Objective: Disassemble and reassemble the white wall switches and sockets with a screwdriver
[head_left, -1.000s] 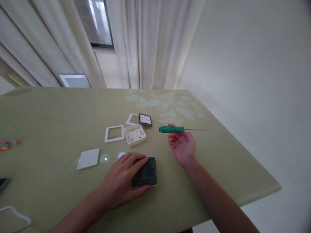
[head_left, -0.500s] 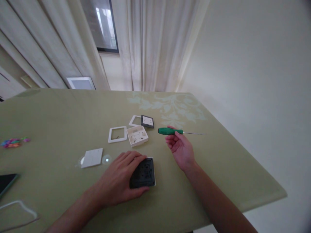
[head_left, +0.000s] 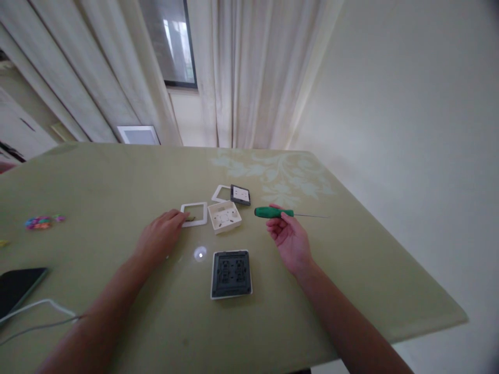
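Observation:
My right hand (head_left: 290, 239) is closed around a green-handled screwdriver (head_left: 274, 212), its thin shaft pointing right, above the table. My left hand (head_left: 163, 234) reaches to the left side of a white square frame (head_left: 200, 224). Its fingers are bent together, with the tips at the frame's opening; whether they pinch anything is hidden. Inside that opening lies a small dark thing (head_left: 190, 218), too small to name. Between my arms, a switch panel with a dark back and white rim (head_left: 232, 274) lies back up, touched by neither hand.
Right of the frame stands a white open mounting box (head_left: 225, 217). Behind it lie another white frame (head_left: 219, 194) and a dark-edged socket panel (head_left: 240, 195). To the left are colourful small pieces (head_left: 41, 222), a dark flat device (head_left: 19, 285) and a white cable (head_left: 50, 302).
My left hand has let go of the dark-backed switch panel and moved left and away to the white frame. A white plate seen earlier is now hidden behind my left arm. The screwdriver stays held.

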`<action>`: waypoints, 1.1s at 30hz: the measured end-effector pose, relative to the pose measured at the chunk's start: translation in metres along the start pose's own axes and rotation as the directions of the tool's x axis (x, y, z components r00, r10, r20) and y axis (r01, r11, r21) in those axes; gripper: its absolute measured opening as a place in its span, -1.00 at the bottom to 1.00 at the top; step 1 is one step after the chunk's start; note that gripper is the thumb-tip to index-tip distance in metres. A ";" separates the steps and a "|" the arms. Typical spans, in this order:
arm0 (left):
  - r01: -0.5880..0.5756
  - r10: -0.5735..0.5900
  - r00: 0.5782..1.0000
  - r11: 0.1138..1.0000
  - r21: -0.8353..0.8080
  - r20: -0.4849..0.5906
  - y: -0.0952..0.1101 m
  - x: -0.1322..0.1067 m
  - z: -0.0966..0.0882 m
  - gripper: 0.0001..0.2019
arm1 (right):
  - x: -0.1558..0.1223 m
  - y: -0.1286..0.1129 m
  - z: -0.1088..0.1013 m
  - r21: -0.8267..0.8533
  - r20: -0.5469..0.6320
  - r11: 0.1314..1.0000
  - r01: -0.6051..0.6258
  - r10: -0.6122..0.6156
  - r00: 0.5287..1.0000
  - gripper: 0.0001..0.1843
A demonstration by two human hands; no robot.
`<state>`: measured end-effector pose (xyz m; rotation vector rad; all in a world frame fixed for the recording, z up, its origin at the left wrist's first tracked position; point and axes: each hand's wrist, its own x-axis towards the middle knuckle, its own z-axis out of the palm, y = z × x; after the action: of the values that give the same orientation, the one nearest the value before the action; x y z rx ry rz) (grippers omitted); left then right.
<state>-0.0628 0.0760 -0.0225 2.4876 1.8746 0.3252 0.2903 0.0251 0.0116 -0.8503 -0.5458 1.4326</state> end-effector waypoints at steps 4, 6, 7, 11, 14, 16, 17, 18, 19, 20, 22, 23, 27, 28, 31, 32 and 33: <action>-0.023 0.022 1.000 0.999 0.032 0.021 0.001 0.003 -0.006 -0.54 | 0.000 0.002 0.000 -0.008 0.001 1.000 0.001 0.000 1.000 -0.67; -0.043 0.042 0.999 0.998 0.044 0.025 0.001 0.005 -0.010 -0.57 | -0.001 0.003 0.001 -0.010 0.001 1.000 -0.001 0.001 1.000 -0.66; -0.052 0.051 0.998 0.997 0.049 0.025 0.002 0.005 -0.011 -0.59 | -0.001 0.003 0.001 -0.011 0.002 1.000 -0.002 0.002 1.000 -0.65; -0.075 0.075 0.997 0.995 0.059 0.001 0.006 0.008 -0.012 -0.69 | -0.002 0.005 0.003 -0.021 0.006 1.000 -0.002 0.002 1.000 -0.64; -0.069 0.071 0.997 0.997 0.042 -0.043 0.008 0.010 -0.009 -0.72 | -0.003 0.005 0.004 -0.035 0.009 0.999 0.005 -0.005 1.000 -0.64; -0.055 0.056 0.995 0.998 0.011 -0.077 0.008 0.010 -0.007 -0.71 | -0.002 0.005 0.004 -0.048 0.012 0.999 0.014 -0.013 1.000 -0.63; -0.048 0.047 0.995 0.999 -0.012 -0.093 0.007 0.010 -0.007 -0.71 | -0.002 0.004 0.003 -0.057 0.013 0.998 0.019 -0.018 1.000 -0.63; -0.043 0.038 0.993 0.998 -0.039 -0.109 0.007 0.009 -0.007 -0.70 | -0.001 0.004 0.002 -0.068 0.015 0.997 0.024 -0.023 1.000 -0.62; -0.040 0.031 0.992 0.997 -0.071 -0.123 0.008 0.008 -0.007 -0.69 | -0.001 0.004 0.002 -0.081 0.018 0.996 0.029 -0.027 0.999 -0.61; -0.041 0.026 0.990 0.993 -0.107 -0.136 0.009 0.006 -0.007 -0.68 | 0.000 0.005 0.001 -0.097 0.022 0.995 0.034 -0.032 0.999 -0.60; -0.057 0.030 0.988 0.982 -0.179 -0.155 0.014 0.001 -0.010 -0.66 | 0.000 0.005 0.000 -0.143 0.038 0.989 0.046 -0.041 0.998 -0.57; -0.080 0.045 0.986 0.971 -0.224 -0.158 0.018 -0.002 -0.012 -0.65 | 0.000 0.004 -0.001 -0.174 0.052 0.983 0.052 -0.044 0.998 -0.55; -0.211 0.183 0.977 0.819 -0.533 -0.106 0.037 -0.015 -0.025 -0.68 | -0.001 0.000 -0.002 -0.351 0.180 0.935 0.051 0.014 0.984 -0.51; -0.219 0.217 0.973 0.765 -0.605 -0.078 0.042 -0.017 -0.028 -0.70 | -0.002 -0.002 -0.002 -0.405 0.223 0.913 0.050 0.046 0.974 -0.51; -0.199 0.296 0.955 0.677 -0.708 0.016 0.051 -0.021 -0.033 -0.76 | -0.003 -0.008 -0.004 -0.555 0.331 0.828 0.076 0.136 0.934 -0.52; -0.189 0.315 0.948 0.667 -0.720 0.043 0.052 -0.021 -0.033 -0.76 | -0.003 -0.010 -0.005 -0.597 0.355 0.797 0.093 0.159 0.921 -0.54; -0.178 0.326 0.943 0.663 -0.727 0.067 0.053 -0.021 -0.033 -0.76 | -0.002 -0.012 -0.006 -0.633 0.375 0.766 0.111 0.177 0.910 -0.56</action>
<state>-0.0237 0.0369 0.0133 2.0974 1.0125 0.6456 0.3019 0.0227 0.0177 -1.0932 -1.4241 1.4785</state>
